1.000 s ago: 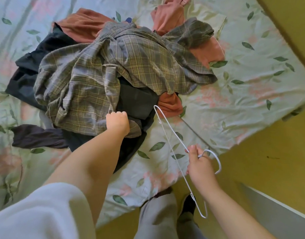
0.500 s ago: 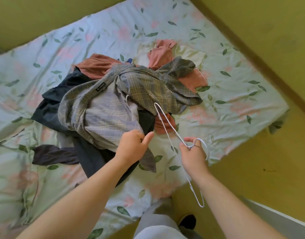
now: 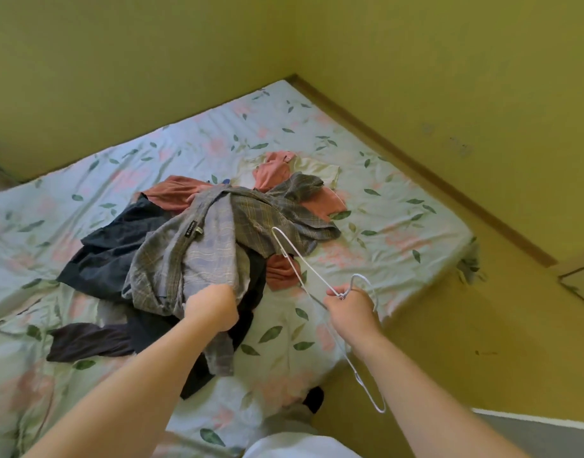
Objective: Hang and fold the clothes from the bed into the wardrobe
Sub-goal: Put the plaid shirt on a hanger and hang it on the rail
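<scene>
Fingers (image 3: 218, 294), left hand (image 3: 211, 309): curled round plaid shirt (image 3: 201, 256) hem, now drawn off clothes pile (image 3: 112, 249) toward 6 o'clock. Right hand (image 3: 350, 312), 3 o'clock: grips white hanger (image 3: 312, 273). Judged ready for hanging.

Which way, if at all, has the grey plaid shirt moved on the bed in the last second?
Yes. The left hand grips the plaid shirt and has pulled its near part toward the person, over the dark garment, which stays put.

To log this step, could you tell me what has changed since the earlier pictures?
The left hand, gripping the plaid shirt, has pulled it toward the person, turning its inside up. The right hand still holds the white hanger; the other clothes stay on the bed.
</scene>
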{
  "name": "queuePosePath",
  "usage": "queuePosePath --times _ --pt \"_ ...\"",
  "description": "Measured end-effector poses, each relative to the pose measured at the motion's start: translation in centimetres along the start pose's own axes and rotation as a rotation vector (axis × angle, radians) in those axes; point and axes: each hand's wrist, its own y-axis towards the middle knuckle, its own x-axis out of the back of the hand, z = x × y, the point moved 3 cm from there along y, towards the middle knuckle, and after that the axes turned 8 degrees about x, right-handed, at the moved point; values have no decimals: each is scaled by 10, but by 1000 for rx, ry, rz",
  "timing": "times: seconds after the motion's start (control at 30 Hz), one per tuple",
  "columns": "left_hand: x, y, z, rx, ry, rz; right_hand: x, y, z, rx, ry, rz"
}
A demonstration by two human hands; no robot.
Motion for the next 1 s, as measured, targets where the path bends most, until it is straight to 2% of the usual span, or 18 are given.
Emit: queuePosePath --times 0.1,0.2,0.3,0.4,0.5,0.57,0.7,0.77,0.83,0.93,1.0 --pt "16 -27 -2 -88 106 -305 20 -18 -2 44 -14 13" --pt "48 -60 -8 -362 60 -715 38 -31 -2 79 9 41" --pt "86 -106 -19 -596 -77 -996 58 -38 4 124 74 22" --pt "122 -149 -34 -718 -191 -1099 77 -48 16 216 130 -17" --pt "142 -181 -49 -783 -270 -1085 91 -57 26 303 147 14" --pt "143 -194 -63 -778 -343 -956 96 -63 31 305 201 49" --pt "120 -201 -91 -693 -669 -426 94 -71 33 75 448 161" --pt "104 -204 -101 -725 -747 -247 94 -71 29 -40 532 201" --pt "85 -205 -111 -789 -737 -56 91 -68 25 -66 559 226" --pt "57 -200 -117 -753 -809 237 82 -60 21 -98 507 179" --pt "38 -192 -113 -644 -1100 590 78 -51 18 -145 492 102"
